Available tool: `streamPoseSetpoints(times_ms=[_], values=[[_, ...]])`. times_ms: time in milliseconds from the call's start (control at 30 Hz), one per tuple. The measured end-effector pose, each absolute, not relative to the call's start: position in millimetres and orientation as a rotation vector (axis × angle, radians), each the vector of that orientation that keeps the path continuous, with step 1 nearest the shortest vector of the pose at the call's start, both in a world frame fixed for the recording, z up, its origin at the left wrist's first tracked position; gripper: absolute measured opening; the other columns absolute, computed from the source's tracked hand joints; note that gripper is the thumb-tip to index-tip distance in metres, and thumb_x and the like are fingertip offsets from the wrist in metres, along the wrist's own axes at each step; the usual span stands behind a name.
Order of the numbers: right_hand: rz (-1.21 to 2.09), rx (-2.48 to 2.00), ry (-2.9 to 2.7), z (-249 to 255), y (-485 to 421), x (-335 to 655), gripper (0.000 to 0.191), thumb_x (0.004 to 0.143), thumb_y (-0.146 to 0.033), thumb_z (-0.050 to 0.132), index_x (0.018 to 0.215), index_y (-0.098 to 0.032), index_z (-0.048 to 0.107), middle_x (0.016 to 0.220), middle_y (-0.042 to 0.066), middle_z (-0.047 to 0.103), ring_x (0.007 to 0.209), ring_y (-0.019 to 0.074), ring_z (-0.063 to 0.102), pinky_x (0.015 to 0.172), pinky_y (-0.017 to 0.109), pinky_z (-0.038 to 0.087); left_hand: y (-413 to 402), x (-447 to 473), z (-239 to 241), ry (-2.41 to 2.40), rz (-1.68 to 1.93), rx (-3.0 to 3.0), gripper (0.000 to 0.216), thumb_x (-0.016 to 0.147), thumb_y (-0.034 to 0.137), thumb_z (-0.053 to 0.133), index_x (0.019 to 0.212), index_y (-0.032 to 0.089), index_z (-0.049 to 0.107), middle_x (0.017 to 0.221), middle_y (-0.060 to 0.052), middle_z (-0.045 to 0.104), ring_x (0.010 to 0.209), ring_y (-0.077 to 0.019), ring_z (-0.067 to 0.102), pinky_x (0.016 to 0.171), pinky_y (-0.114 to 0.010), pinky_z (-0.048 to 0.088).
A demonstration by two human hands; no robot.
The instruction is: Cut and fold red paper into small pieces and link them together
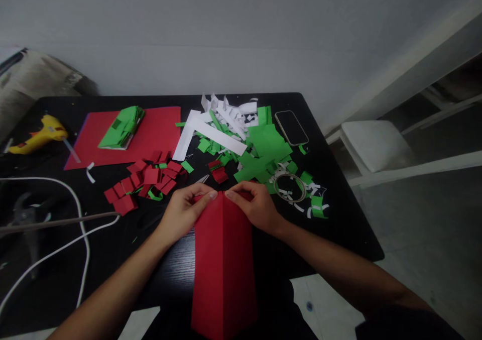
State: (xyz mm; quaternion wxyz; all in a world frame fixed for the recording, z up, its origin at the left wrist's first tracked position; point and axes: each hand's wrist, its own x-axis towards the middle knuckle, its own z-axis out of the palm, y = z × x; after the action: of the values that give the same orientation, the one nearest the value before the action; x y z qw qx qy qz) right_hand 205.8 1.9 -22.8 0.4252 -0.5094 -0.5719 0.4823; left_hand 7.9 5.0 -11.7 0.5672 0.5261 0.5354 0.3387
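A long sheet of red paper [224, 264] hangs from the table's front edge toward my lap, with a crease down its middle. My left hand [184, 207] pinches its far edge just left of the crease, thumb on top. On the other side of the crease, my right hand [259, 207] grips the same edge between thumb and fingers. Beyond my hands lies a small folded red paper piece [218, 172]. Scissor tips [204, 179] poke out behind my left hand; the rest is hard to make out in the dark.
Red paper pieces [150, 177] lie to the left, green scraps [265, 144] and white strips [216, 134] behind. A tape ring [289, 188] and a phone [291, 128] are on the right. At far left sit a yellow glue gun [41, 135], a white cable [85, 239] and pliers [30, 224].
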Motion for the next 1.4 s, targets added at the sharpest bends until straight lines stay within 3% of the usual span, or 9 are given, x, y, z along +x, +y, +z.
streamPoseSetpoints(times_ms=[333, 533, 733, 833, 967, 1267, 1400], values=[[1.272, -1.304, -1.301, -25, 5, 207, 0.018, 0.083, -0.037, 0.075, 0.080, -0.020, 0.078, 0.085, 0.004, 0.079, 0.082, 0.0205, 0.072, 0.081, 0.032, 0.054, 7, 6, -15, 1.320, 0.887, 1.314, 0.036, 0.081, 0.052, 0.076, 0.079, 0.016, 0.074, 0.071, -0.003, 0.073, 0.062, -0.0143, 0.061, 0.057, -0.022, 0.048], [1.661, -1.210, -0.930, -24, 10, 210, 0.031, 0.069, -0.042, 0.088, 0.088, -0.020, 0.075, 0.085, 0.001, 0.078, 0.074, 0.0162, 0.069, 0.071, 0.028, 0.052, 12, 0, -11, 1.418, 1.051, 1.333, 0.025, 0.080, 0.043, 0.079, 0.082, 0.018, 0.076, 0.082, -0.003, 0.076, 0.077, -0.0170, 0.067, 0.072, -0.025, 0.053], [1.586, -1.253, -0.948, -22, 10, 210, 0.033, 0.068, -0.045, 0.088, 0.076, -0.019, 0.070, 0.074, -0.001, 0.072, 0.067, 0.0145, 0.063, 0.063, 0.026, 0.048, 13, -3, -7, 1.319, 1.122, 0.900, 0.042, 0.074, 0.049, 0.084, 0.102, 0.020, 0.074, 0.063, 0.003, 0.066, 0.053, -0.0120, 0.058, 0.052, -0.021, 0.046], [1.507, -1.245, -0.956, -23, 11, 211, 0.033, 0.069, -0.045, 0.088, 0.072, -0.020, 0.067, 0.070, -0.002, 0.068, 0.065, 0.0135, 0.060, 0.062, 0.026, 0.047, 12, -3, -7, 1.239, 1.033, 0.885, 0.041, 0.078, 0.053, 0.080, 0.094, 0.017, 0.076, 0.074, -0.003, 0.074, 0.061, -0.0166, 0.065, 0.060, -0.027, 0.054], [1.443, -1.267, -0.984, -22, 13, 213, 0.033, 0.072, -0.046, 0.086, 0.070, -0.020, 0.066, 0.069, -0.002, 0.066, 0.064, 0.0136, 0.059, 0.061, 0.026, 0.046, 9, -2, -9, 1.305, 1.021, 1.104, 0.043, 0.083, 0.059, 0.073, 0.087, 0.016, 0.076, 0.073, -0.004, 0.075, 0.062, -0.0181, 0.065, 0.059, -0.027, 0.052], [1.412, -1.277, -0.901, -22, 12, 210, 0.036, 0.070, -0.049, 0.088, 0.071, -0.020, 0.066, 0.067, -0.002, 0.067, 0.060, 0.0128, 0.058, 0.057, 0.025, 0.046, 5, 1, -13, 1.447, 1.183, 1.304, 0.039, 0.091, 0.049, 0.066, 0.069, 0.018, 0.063, 0.062, 0.002, 0.060, 0.057, -0.0129, 0.049, 0.052, -0.023, 0.041], [1.578, -1.213, -0.793, -20, 10, 209, 0.037, 0.068, -0.051, 0.089, 0.076, -0.019, 0.071, 0.070, -0.001, 0.071, 0.058, 0.0131, 0.060, 0.055, 0.026, 0.049, 4, 3, -10, 1.494, 1.218, 1.352, 0.041, 0.093, 0.050, 0.063, 0.067, 0.019, 0.059, 0.059, 0.003, 0.052, 0.055, -0.0121, 0.043, 0.049, -0.022, 0.037]])
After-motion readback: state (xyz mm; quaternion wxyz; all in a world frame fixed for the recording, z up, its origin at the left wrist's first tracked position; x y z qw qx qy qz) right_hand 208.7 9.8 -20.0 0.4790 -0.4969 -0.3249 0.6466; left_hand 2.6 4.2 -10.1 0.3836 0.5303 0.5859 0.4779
